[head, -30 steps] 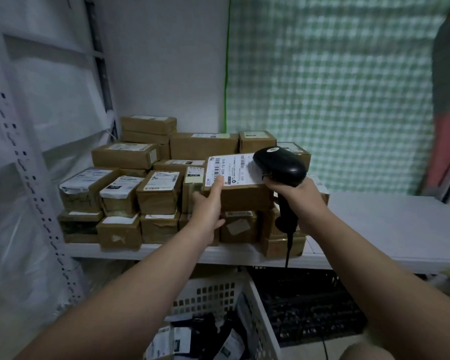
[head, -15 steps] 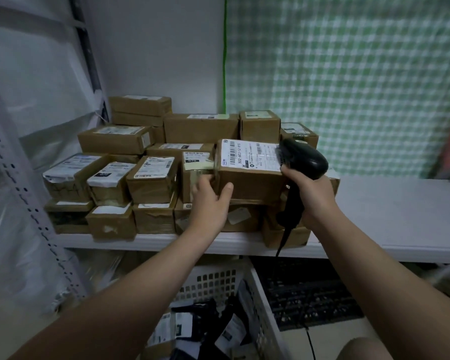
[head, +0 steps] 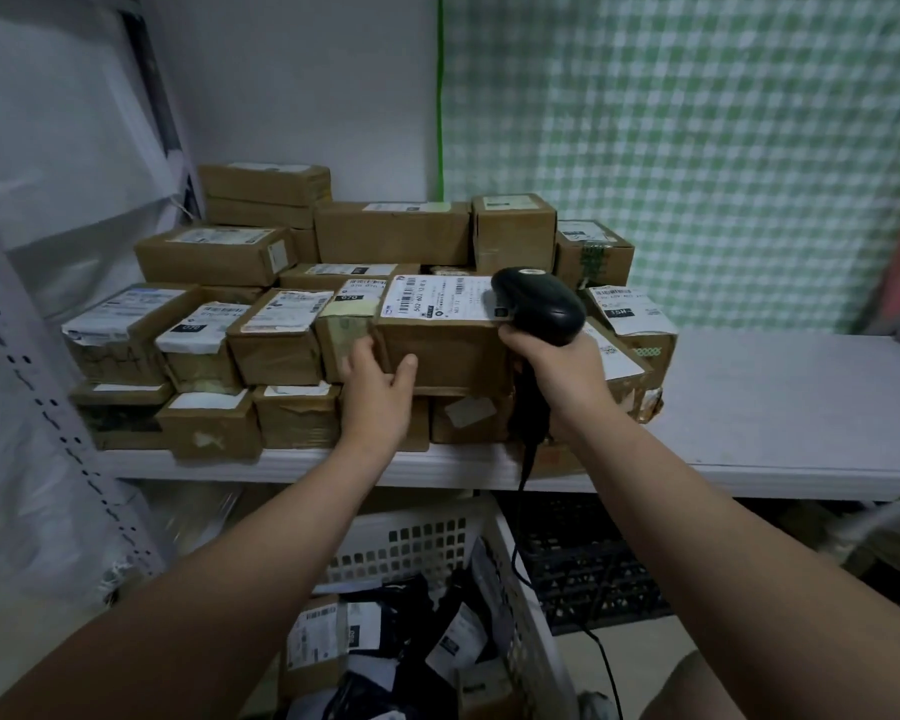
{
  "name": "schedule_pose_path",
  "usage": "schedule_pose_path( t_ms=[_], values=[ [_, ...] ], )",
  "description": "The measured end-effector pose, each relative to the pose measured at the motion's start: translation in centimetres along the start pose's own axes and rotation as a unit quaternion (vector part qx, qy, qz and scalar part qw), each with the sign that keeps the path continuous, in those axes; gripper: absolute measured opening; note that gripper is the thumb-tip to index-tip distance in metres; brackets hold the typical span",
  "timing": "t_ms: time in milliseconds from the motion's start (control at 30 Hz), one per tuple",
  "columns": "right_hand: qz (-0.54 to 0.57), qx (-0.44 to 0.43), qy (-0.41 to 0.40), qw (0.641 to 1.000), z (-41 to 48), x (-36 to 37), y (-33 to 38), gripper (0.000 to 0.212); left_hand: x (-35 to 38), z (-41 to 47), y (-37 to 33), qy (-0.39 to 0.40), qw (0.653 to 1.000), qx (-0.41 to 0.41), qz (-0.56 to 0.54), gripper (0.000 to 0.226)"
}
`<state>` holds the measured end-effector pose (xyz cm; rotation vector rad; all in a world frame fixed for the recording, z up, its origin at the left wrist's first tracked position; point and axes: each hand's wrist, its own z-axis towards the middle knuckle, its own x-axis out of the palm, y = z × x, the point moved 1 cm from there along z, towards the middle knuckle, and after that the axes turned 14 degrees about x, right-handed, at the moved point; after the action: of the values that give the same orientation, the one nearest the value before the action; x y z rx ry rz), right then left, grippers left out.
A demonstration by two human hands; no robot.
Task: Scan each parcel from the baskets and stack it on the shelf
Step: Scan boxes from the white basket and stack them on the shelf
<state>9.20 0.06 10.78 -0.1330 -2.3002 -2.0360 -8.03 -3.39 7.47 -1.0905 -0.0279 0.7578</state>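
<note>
A brown cardboard parcel [head: 450, 356] with a white label on top sits on the upper layer of the box stack on the white shelf [head: 780, 407]. My left hand [head: 378, 402] grips its lower left front corner, thumb on the front face and fingers round the left side. With my right hand [head: 562, 379] I hold a black handheld scanner [head: 541, 304]; its head lies over the right end of the parcel's label, and its cable hangs down past the shelf edge.
Several taped cardboard parcels [head: 276, 335] fill the shelf's left half in two or three layers. Below the shelf stand a white basket [head: 520, 589] holding bagged and boxed parcels and a black crate [head: 588, 574]. A perforated shelf upright [head: 48, 407] rises at left.
The parcel has come down from a raised, tilted position onto the stack. My left hand has shifted from its label to its lower left corner. The scanner stayed beside the label.
</note>
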Motion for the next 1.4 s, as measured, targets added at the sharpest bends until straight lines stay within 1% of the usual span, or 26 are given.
schedule_pose_path(
  t_ms=[67,100,167,233,267,333,367,433,500,533,567,600,667,700,767,833,867,933,1000,1067,1100,1167,1200,1300,1333,1400],
  values=[
    [-0.014,0.018,-0.011,1.0,0.7,0.7,-0.2,0.027,-0.2,0.4,0.5,0.039,0.999,0.0,0.023,0.063],
    [-0.022,0.025,-0.02,0.999,1.1,1.0,-0.4,0.026,-0.2,0.5,0.6,0.063,0.997,0.014,0.04,0.068],
    [-0.039,0.021,-0.029,0.999,1.7,1.2,-0.7,0.024,-0.1,0.6,0.5,0.096,0.99,0.069,0.082,0.075],
    [-0.061,-0.011,-0.016,0.998,1.9,1.3,-0.9,0.021,0.2,0.9,0.3,0.112,0.98,0.117,0.114,0.075],
    [-0.075,-0.03,-0.006,0.997,1.9,1.4,-1.1,0.019,0.4,1.2,0.1,0.121,0.977,0.126,0.125,0.072],
    [-0.099,-0.072,-0.002,0.992,1.8,1.4,-1.1,0.019,0.9,1.8,0.1,0.136,0.973,0.118,0.147,0.067],
    [-0.109,-0.096,-0.009,0.989,1.8,1.4,-1.2,0.023,1.1,2.0,0.0,0.143,0.97,0.115,0.16,0.066],
    [-0.128,-0.132,-0.034,0.982,1.5,1.3,-1.5,0.037,1.6,2.1,-0.2,0.156,0.965,0.118,0.173,0.065],
    [-0.133,-0.143,-0.048,0.98,0.3,0.8,-1.9,0.043,1.5,1.8,-0.5,0.162,0.966,0.117,0.165,0.063],
    [-0.131,-0.137,-0.037,0.981,-0.6,0.5,-2.2,0.038,1.3,1.5,-0.5,0.158,0.967,0.117,0.159,0.063],
    [-0.136,-0.131,-0.015,0.982,-1.6,0.1,-2.7,0.028,0.9,0.9,-0.3,0.146,0.97,0.124,0.149,0.063],
    [-0.151,-0.122,0.016,0.981,-2.6,-0.4,-3.4,0.017,0.4,-0.1,0.2,0.132,0.973,0.137,0.132,0.062],
    [-0.188,-0.078,0.09,0.975,-4.5,-1.2,-5.2,0.006,-0.8,-2.9,1.8,0.116,0.977,0.153,0.094,0.055],
    [-0.215,-0.047,0.127,0.967,-5.2,-1.6,-6.4,0.004,-1.4,-4.6,3.1,0.121,0.978,0.148,0.085,0.05],
    [-0.278,0.016,0.195,0.94,-5.9,-1.9,-9.3,0.005,-2.6,-8.4,6.7,0.15,0.978,0.114,0.089,0.041],
    [-0.34,0.084,0.23,0.908,-5.6,-1.6,-13.1,0.008,-3.6,-11.8,11.0,0.178,0.976,0.063,0.113,0.033],
    [-0.376,0.11,0.229,0.891,-5.1,-1.7,-15.0,0.008,-4.1,-13.1,12.9,0.188,0.973,0.039,0.128,0.029],
    [-0.463,0.155,0.217,0.845,-3.4,-2.0,-19.2,0.01,-4.8,-15.4,16.8,0.213,0.964,-0.01,0.156,0.025],
    [-0.534,0.2,0.212,0.794,-1.6,-2.9,-23.1,0.02,-5.2,-17.3,19.7,0.243,0.952,-0.057,0.177,0.028],
    [-0.563,0.238,0.205,0.765,-0.1,-3.6,-26.0,0.031,-4.9,-18.7,22.0,0.271,0.941,-0.082,0.183,0.033],
    [-0.568,0.25,0.195,0.759,0.5,-3.7,-27.1,0.031,-4.6,-19.2,22.8,0.286,0.935,-0.093,0.187,0.034],
    [-0.564,0.259,0.138,0.772,1.6,-3.7,-28.9,0.026,-3.8,-20.0,23.9,0.329,0.915,-0.117,0.203,0.034],
    [-0.566,0.261,0.123,0.772,2.0,-3.6,-29.7,0.027,-3.4,-20.4,24.2,0.351,0.907,-0.119,0.2,0.034],
    [-0.608,0.254,0.146,0.738,2.3,-3.3,-30.9,0.031,-1.8,-21.3,24.6,0.385,0.9,-0.124,0.163,0.035],
    [-0.61,0.254,0.15,0.736,2.3,-3.3,-30.9,0.031,-1.1,-21.5,24.9,0.391,0.898,-0.134,0.154,0.035],
    [-0.58,0.253,0.141,0.761,2.2,-3.2,-30.2,0.034,0.5,-21.8,25.3,0.415,0.883,-0.166,0.14,0.037]
  ],
)
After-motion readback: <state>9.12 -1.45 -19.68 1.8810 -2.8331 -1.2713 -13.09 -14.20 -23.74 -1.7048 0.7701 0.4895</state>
